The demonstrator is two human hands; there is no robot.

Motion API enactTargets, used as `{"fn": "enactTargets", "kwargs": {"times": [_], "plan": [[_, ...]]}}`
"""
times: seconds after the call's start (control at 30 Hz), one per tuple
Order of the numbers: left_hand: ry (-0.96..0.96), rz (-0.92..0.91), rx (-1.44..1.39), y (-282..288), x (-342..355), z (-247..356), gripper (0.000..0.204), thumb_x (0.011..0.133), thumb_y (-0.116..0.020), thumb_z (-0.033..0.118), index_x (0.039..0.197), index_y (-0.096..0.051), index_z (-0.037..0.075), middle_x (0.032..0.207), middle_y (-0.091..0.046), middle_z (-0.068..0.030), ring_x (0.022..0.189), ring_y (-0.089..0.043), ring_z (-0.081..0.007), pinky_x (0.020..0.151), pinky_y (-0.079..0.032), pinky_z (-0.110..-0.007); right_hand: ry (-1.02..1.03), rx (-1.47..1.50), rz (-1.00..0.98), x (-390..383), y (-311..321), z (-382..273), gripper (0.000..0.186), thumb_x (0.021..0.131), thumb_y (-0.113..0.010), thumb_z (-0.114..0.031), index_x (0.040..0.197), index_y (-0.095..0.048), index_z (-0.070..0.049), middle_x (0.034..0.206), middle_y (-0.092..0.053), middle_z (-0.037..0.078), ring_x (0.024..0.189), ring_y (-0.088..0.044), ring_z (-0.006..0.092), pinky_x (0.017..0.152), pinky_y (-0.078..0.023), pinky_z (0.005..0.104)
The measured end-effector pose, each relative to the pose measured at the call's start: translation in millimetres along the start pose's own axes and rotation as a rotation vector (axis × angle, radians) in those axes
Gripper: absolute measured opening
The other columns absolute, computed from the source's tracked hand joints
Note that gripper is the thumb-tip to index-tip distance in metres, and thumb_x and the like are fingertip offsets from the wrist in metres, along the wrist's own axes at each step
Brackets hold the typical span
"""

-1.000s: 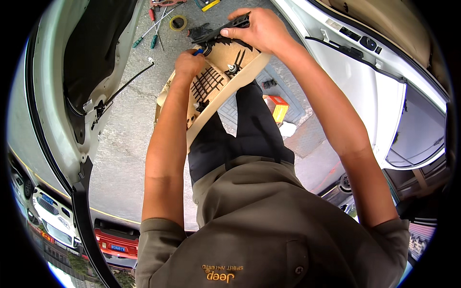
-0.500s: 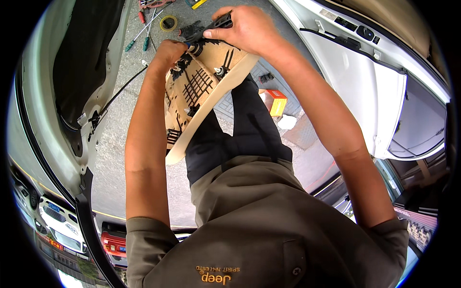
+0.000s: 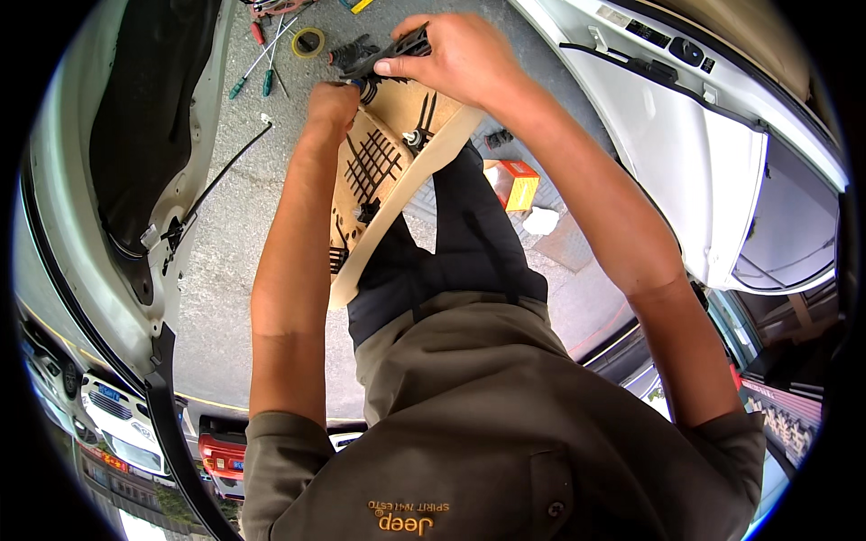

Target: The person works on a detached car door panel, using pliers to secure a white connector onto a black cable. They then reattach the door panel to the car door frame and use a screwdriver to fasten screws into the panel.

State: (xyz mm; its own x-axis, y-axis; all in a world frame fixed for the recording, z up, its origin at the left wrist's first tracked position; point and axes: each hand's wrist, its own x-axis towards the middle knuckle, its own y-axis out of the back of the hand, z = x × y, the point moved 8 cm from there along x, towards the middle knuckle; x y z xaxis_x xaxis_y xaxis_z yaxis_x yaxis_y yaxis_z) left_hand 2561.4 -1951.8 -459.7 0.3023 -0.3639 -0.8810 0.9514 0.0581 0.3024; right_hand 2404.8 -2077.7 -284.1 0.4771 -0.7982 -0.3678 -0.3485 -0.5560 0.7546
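Note:
A beige trim panel (image 3: pixel 397 203), its back turned up with black slots, ribs and clips, stands tilted against my thighs. My right hand (image 3: pixel 465 59) pinches a long black plastic part (image 3: pixel 397 54) at the panel's far end, thumb along its near side. Just left of it, my left hand (image 3: pixel 334 106) is closed at the panel's far left edge. A small blue bit shows beside its fingers, but what they grip is hidden. A white-tipped clip (image 3: pixel 415 138) sits near the panel's right edge.
Open white car doors stand at left (image 3: pixel 117 270) and right (image 3: pixel 667 144). On the ground lie screwdrivers (image 3: pixel 268 77), a yellow tape roll (image 3: pixel 308 42), a black fitting (image 3: pixel 498 139), a red-and-yellow box (image 3: pixel 514 185) and a white crumpled piece (image 3: pixel 541 221). Parked cars (image 3: pixel 122 415) show at lower left.
My left forearm and hand have shifted right, covering more of the panel's left side. The black part and my right hand have moved slightly left.

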Motion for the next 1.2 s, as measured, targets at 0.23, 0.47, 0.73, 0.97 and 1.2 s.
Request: {"fn": "enactTargets", "kwargs": {"times": [0.23,0.47,0.73,0.97,1.2], "plan": [[-0.224,0.264,0.183,-29,46,-50,0.035,0.093,-0.062,0.029,0.111,-0.071,0.000,0.068,-0.059,-0.0066,0.045,-0.046,-0.0190,0.041,-0.035,-0.037,-0.032,-0.044,-0.032,8,-1,-23,0.051,0.076,-0.078,-0.053,0.109,-0.074,-0.014,0.076,-0.072,0.009,0.080,-0.072,0.0269,0.072,-0.055,0.0408],[-0.008,-0.054,0.115,13,2,-29,0.038,0.094,-0.060,0.030,0.116,-0.070,0.000,0.083,-0.067,-0.0119,0.055,-0.057,-0.0221,0.045,-0.043,-0.037,-0.018,-0.050,-0.005,11,-2,-17,0.051,0.077,-0.078,-0.054,0.109,-0.074,-0.014,0.074,-0.070,0.010,0.076,-0.071,0.0285,0.070,-0.055,0.0403],[-0.170,0.092,0.363,59,55,-67,0.039,0.085,-0.061,0.028,0.109,-0.073,0.000,0.090,-0.073,-0.0165,0.076,-0.070,-0.0285,0.067,-0.054,-0.039,0.029,0.072,-0.006,14,-7,-11,0.052,0.079,-0.077,-0.052,0.108,-0.073,-0.010,0.073,-0.069,0.012,0.072,-0.069,0.0266,0.066,-0.053,0.0388],[-0.181,-0.007,0.544,15,160,-103,0.041,0.084,-0.061,0.031,0.109,-0.073,0.000,0.100,-0.073,-0.0224,0.097,-0.070,-0.0356,0.088,-0.051,-0.041,0.029,0.177,-0.137,18,-1,-30,0.042,0.083,-0.081,-0.040,0.097,-0.072,-0.002,0.071,-0.069,0.008,0.061,-0.066,0.0146,0.060,-0.052,0.0271],[-0.098,-0.091,0.377,10,225,-128,0.040,0.086,-0.064,0.031,0.109,-0.073,0.000,0.092,-0.072,-0.0149,0.068,-0.067,-0.0285,0.060,-0.053,-0.041,-0.305,0.434,-0.108,17,-7,-65,0.029,0.089,-0.079,-0.023,0.097,-0.069,0.003,0.077,-0.070,0.002,0.067,-0.060,0.0049,0.058,-0.049,0.0217]]}}
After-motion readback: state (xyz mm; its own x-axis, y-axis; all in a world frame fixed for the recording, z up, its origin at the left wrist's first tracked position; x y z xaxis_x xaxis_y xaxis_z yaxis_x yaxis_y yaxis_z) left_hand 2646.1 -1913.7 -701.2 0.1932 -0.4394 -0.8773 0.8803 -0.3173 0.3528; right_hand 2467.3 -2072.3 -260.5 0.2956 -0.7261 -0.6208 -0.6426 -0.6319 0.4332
